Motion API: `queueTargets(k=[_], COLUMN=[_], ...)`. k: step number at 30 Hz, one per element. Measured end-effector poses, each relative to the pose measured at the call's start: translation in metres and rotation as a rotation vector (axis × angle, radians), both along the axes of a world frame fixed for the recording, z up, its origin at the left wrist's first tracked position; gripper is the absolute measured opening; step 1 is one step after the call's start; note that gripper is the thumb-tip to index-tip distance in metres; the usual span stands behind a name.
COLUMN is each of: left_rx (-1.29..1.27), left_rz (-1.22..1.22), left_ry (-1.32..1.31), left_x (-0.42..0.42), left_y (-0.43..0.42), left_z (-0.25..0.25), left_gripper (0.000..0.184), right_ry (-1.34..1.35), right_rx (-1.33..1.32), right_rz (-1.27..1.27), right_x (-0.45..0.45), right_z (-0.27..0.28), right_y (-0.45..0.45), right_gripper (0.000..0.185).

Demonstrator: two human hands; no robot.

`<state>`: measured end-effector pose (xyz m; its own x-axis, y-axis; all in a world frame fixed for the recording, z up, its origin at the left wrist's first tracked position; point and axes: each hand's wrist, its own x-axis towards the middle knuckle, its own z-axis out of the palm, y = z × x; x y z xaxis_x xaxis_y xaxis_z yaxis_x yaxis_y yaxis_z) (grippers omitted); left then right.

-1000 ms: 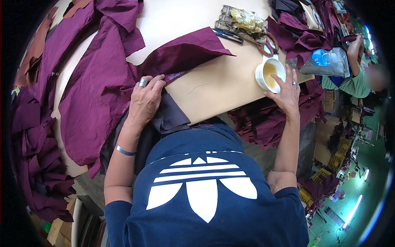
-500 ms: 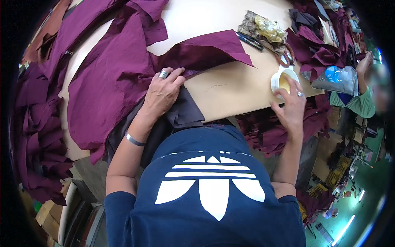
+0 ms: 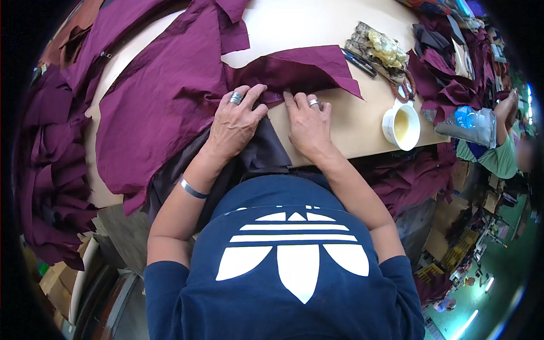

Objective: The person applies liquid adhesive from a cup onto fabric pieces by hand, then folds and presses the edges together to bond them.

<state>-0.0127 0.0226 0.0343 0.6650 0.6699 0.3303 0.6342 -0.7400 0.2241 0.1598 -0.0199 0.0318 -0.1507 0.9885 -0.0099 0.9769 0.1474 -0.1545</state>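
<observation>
Maroon fabric (image 3: 164, 113) spreads over the table, its flap (image 3: 309, 68) reaching to the right. My left hand (image 3: 235, 124), wearing a ring and a bracelet, has its fingers curled on the fabric's near edge. Close beside it, my right hand (image 3: 310, 127) reaches a fingertip to that same edge; its index finger is stretched out and the others are bent. Both thumbs are mostly hidden. Dark fabric (image 3: 263, 147) hangs below my left hand at the table edge. To the right stands a white cup (image 3: 401, 127) with pale yellow contents, apart from my hands.
Pens (image 3: 358, 62), a crusted yellowish lump (image 3: 379, 48) and brown-handled scissors (image 3: 403, 88) lie on the pale table (image 3: 340, 122). A plastic bag (image 3: 473, 126) sits at the right edge. Maroon cloth is heaped at left (image 3: 51, 164) and right. Another person's arm (image 3: 501, 122) shows far right.
My right hand has left the white cup and moved left to the fabric edge beside my left hand. My left hand stays on the fabric.
</observation>
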Motion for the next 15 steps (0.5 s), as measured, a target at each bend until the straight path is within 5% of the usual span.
queueTargets(k=[9, 15], left_rx=[0.017, -0.050], left_rz=[0.026, 0.022], left_ry=[0.017, -0.036], left_x=[-0.007, -0.010], left_y=[-0.005, -0.006], left_z=[0.001, -0.002], left_gripper=[0.011, 0.011], right_ry=[-0.254, -0.165], right_rx=[0.192, 0.157], right_rz=[0.174, 0.228], right_x=[0.011, 0.004], right_z=[0.008, 0.008], right_y=[0.007, 0.006], right_gripper=[0.041, 0.042])
